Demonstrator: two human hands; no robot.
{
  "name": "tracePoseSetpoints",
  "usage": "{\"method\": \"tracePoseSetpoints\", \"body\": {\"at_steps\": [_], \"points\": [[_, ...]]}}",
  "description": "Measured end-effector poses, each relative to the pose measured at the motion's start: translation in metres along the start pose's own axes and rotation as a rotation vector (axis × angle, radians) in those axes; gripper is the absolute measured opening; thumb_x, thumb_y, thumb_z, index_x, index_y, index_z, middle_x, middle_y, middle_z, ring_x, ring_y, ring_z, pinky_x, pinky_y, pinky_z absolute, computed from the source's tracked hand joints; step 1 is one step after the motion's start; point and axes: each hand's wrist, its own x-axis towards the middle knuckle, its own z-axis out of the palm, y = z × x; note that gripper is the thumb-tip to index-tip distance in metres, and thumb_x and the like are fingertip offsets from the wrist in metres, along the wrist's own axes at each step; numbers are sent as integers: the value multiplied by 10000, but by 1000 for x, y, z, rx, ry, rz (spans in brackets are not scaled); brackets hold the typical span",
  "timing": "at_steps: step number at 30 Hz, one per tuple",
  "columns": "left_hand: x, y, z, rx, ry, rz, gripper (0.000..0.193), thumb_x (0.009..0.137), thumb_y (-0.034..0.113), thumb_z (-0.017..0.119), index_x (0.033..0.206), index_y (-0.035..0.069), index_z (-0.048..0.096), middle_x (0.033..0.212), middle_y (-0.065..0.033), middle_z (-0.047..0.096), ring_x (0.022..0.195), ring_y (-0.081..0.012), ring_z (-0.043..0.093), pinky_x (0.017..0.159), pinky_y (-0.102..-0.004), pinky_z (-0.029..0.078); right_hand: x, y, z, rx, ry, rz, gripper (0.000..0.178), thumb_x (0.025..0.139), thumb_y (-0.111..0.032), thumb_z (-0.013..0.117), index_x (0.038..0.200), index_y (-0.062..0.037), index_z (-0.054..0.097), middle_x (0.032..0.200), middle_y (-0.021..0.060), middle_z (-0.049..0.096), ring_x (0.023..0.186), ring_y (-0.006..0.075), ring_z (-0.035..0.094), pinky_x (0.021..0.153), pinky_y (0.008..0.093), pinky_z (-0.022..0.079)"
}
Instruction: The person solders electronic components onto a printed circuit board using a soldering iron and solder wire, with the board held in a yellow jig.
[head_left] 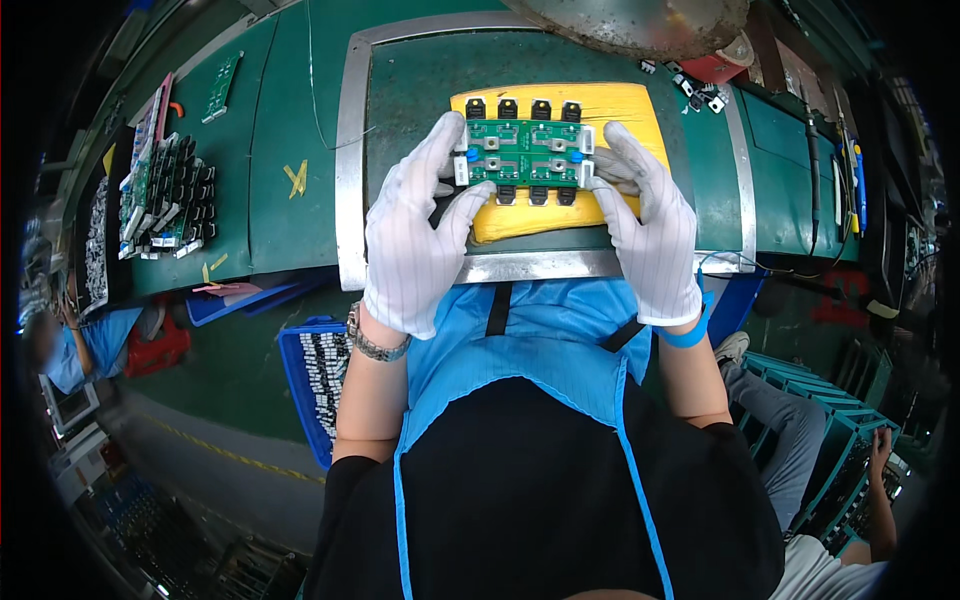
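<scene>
A green circuit board [528, 152] lies level over a yellow pad [632, 115], with black tabbed components along its far and near edges. White connectors sit at both ends, and two small blue parts show near them. My left hand [415, 225], in a white striped glove, grips the board's left end between thumb and fingers. At the opposite end, my right hand [652, 230], gloved alike, has its thumb at the near corner and its fingers beside the edge. Some fingertips are hidden behind the connectors. Whether the board rests on the pad or is slightly raised I cannot tell.
Stacked circuit boards [165, 195] stand on the left of the green bench [285, 130]; a single board [222, 88] lies farther back. Loose black components [700, 92] lie at the back right, near a round metal piece [650, 25]. Below left is a blue bin [300, 385]. Other people sit at both sides.
</scene>
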Motion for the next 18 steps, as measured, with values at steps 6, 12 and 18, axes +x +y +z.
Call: {"method": "tracePoseSetpoints", "body": {"at_steps": [6,12,18], "points": [[-1,28,-1,-698,33,-286,653,884,-21,651,1442,-96,320,1166,-191,629,982,-176,651,843,-271,544,1,-10,-12,367,65,191,431,919,-23,653,1325,42,522,1207,144,659,1062,158,644,903,276,521],[-5,44,-2,-887,-27,-451,619,899,35,629,1432,-97,342,1240,-212,611,1068,-199,643,905,-294,526,10,-31,-26,681,205,369,510,983,-264,603,1363,53,484,1187,178,645,1039,157,624,964,285,478],[-4,56,6,-941,6,-431,614,901,22,615,1436,-95,336,1236,-213,609,1073,-199,636,891,-286,529,-11,-23,-51,265,-262,257,374,953,-268,613,1166,39,601,893,112,662,755,209,646,690,315,509]]}}
